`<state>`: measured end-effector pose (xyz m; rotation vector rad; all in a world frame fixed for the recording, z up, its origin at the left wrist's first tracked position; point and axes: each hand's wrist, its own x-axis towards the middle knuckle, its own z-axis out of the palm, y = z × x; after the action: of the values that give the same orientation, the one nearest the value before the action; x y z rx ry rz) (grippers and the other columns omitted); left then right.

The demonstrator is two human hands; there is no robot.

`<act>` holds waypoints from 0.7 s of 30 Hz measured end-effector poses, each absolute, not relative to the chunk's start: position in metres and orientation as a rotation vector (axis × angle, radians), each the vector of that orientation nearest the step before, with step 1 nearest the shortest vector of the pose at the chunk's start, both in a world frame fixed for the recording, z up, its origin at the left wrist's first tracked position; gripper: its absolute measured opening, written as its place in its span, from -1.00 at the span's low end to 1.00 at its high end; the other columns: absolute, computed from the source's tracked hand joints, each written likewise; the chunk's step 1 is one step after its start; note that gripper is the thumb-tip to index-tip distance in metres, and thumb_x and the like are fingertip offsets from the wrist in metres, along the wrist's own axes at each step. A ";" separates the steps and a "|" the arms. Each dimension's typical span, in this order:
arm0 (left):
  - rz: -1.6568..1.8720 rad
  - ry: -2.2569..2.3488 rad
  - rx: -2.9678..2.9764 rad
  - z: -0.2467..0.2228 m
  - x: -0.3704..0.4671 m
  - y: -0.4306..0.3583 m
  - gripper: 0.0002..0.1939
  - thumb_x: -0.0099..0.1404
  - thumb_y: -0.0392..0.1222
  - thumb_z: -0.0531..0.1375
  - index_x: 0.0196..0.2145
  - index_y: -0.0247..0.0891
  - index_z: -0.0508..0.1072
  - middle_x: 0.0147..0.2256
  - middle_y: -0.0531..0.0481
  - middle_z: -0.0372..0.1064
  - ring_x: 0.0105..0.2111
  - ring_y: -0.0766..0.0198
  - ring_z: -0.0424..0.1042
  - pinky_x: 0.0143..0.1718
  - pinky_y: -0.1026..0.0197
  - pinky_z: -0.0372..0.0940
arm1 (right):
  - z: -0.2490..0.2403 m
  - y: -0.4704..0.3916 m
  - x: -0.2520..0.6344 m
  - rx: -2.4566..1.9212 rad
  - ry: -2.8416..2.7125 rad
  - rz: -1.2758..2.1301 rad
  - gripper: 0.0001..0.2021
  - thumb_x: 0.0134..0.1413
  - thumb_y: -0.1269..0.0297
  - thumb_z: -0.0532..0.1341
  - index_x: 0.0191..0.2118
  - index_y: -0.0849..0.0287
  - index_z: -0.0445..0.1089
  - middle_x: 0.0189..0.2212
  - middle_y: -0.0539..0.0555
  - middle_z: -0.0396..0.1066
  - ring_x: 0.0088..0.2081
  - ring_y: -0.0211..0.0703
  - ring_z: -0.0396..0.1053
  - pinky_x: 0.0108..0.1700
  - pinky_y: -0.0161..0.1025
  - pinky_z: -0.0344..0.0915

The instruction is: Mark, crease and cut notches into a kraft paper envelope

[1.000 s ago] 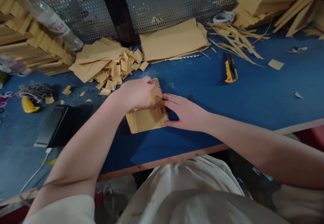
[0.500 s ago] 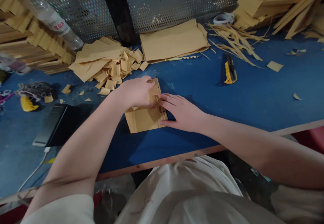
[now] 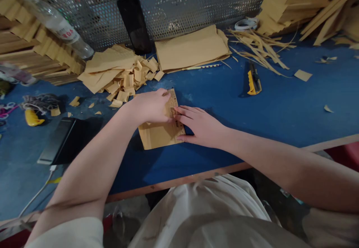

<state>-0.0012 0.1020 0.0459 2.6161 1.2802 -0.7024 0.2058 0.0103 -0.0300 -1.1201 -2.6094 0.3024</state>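
A folded brown paper piece (image 3: 157, 136), like a small envelope, lies flat near the table's front edge. Along its right side runs a narrow see-through strip (image 3: 173, 106) with dark marks, which resembles a ruler or stencil. My left hand (image 3: 153, 106) is closed over the paper and the strip, its fingers curled under; what they grip is hidden. From the right, my right hand (image 3: 200, 126) rests with stretched fingers, the tips touching the strip's right edge and the thumb at its lower corner.
Behind are paper scraps (image 3: 131, 78), a paper stack (image 3: 193, 48), a pencil (image 3: 202, 67) and a leaning phone (image 3: 135, 25). A yellow utility knife (image 3: 254, 80) lies right, near paper strips (image 3: 260, 50). Left are a black power bank (image 3: 63, 141), bottle (image 3: 60, 25) and yellow-handled tool (image 3: 33, 117).
The camera's view has tilted up slightly, so the table's things sit a little lower. Both hands stay at the same place on the paper and the strip.
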 end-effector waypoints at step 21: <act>-0.685 1.203 2.657 0.042 0.012 0.085 0.41 0.09 0.44 0.36 0.55 -0.53 -0.16 0.57 -0.45 -0.32 0.58 -0.12 -0.15 0.53 0.02 -0.05 | -0.035 0.011 0.203 -1.092 -2.532 0.326 -0.64 0.45 0.26 0.19 0.24 0.25 0.46 0.38 0.34 0.33 0.43 0.22 0.26 0.35 0.23 0.34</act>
<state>0.0116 0.0850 0.0424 2.6569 1.2034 -0.6850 0.2032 0.0109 -0.0348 -1.0922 -2.5325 0.3261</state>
